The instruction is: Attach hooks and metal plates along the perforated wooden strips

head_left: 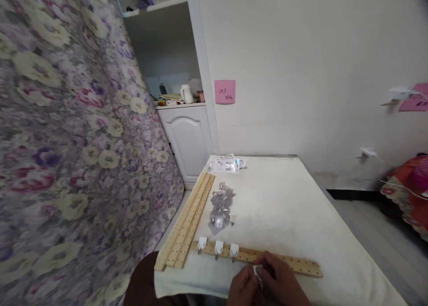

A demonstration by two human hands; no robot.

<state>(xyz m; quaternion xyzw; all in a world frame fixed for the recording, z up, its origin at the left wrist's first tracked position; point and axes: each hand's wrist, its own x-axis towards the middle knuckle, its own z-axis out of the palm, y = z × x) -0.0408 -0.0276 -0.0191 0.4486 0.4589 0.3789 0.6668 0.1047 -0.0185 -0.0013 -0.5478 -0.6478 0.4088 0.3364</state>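
My left hand (243, 284) and my right hand (282, 281) meet at the near edge of the white table (294, 208), fingers pinched together on a small white hook (257, 271). Just beyond them lies a perforated wooden strip (294, 264) crosswise, with three white hooks (217, 247) stuck on its left part. A pile of clear hook packets (221, 208) sits behind it in the middle of the table.
Several more wooden strips (187, 221) lie lengthwise along the table's left edge. A flat clear packet (225, 165) rests at the far edge by the wall. A floral cloth (67, 141) hangs at left. A pink note (224, 91) is stuck on the wall.
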